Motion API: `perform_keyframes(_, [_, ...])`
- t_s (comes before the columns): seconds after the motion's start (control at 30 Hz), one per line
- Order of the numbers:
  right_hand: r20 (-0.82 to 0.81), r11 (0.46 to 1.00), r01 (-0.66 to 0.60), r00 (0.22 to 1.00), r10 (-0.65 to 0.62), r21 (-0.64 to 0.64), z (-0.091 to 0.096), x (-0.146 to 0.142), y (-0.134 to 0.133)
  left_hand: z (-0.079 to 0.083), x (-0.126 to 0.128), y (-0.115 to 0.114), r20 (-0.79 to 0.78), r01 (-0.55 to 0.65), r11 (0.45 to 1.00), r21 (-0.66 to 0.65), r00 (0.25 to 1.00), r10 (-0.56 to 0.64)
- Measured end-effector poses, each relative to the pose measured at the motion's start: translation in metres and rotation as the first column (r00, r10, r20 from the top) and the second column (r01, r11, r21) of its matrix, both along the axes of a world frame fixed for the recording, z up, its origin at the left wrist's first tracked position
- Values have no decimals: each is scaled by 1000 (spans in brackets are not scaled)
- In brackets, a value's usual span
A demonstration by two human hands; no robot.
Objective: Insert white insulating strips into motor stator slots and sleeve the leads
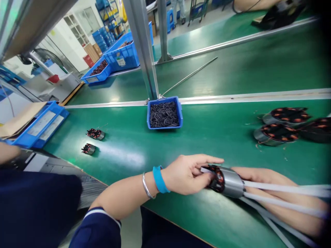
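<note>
A motor stator (pixel 231 182), a steel ring with black insulation and copper windings, lies tilted sideways above the near part of the green bench. My right hand (pixel 261 177) grips it from behind, its fingers partly hidden by the metal body. Several long white strips (pixel 281 188) run out of the stator's right end past my right forearm. At the left end, my left hand (pixel 190 174) pinches with thumb and fingers around the short tip of a white strip (pixel 205 169). A silver bangle and a blue wristband circle my left wrist.
A blue bin (pixel 164 128) of thin dark pieces stands against the metal post. Small stators (pixel 89 149) sit on the left; larger stators (pixel 278 134) stand at right. A thin rod (pixel 190 75) lies beyond the ledge. Another person's sleeve (pixel 38 203) is at lower left.
</note>
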State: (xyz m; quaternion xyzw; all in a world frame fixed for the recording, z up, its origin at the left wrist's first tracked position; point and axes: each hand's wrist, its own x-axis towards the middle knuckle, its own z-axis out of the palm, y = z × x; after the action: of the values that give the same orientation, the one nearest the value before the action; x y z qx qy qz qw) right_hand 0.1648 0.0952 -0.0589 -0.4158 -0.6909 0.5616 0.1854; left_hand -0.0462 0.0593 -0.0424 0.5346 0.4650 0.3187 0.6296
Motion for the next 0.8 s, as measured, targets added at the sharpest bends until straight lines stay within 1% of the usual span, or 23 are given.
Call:
perform_keyframes(0.07, [20,997,-42,999,41,64,-2,0,0,0,1,-1,-18,-23,999,43,1000,23])
perform_keyframes(0.13, [8,988,-54,999,54,145,-3,0,1,0,2,-1,12,-43,997,68,999,43])
perform_keyframes(0.2, [0,983,-62,998,63,174,0,0,2,-2,4,-1,42,-75,994,81,997,72])
perform_keyframes(0.27, [23,986,-54,998,51,155,5,-1,2,-3,8,0,61,-129,988,80,990,124])
perform_keyframes(0.37, [33,993,-48,998,45,103,10,0,2,-4,14,-1,100,-207,978,38,974,202])
perform_keyframes(0.5, [1,999,2,1000,-2,51,9,3,2,-4,18,-2,163,-227,973,-46,959,231])
perform_keyframes(0.57, [-29,1000,-14,999,14,2,8,3,4,-3,17,-1,197,-217,971,-100,952,234])
perform_keyframes(0.63, [-66,999,-21,998,18,-34,8,3,4,-2,12,1,241,-177,969,-173,946,216])
perform_keyframes(0.73, [-81,999,15,997,-19,-46,13,2,3,0,0,6,329,-29,960,-279,936,124])
perform_keyframes(0.8, [-105,998,19,994,-25,-66,17,1,2,-1,-7,9,385,71,946,-317,921,60])
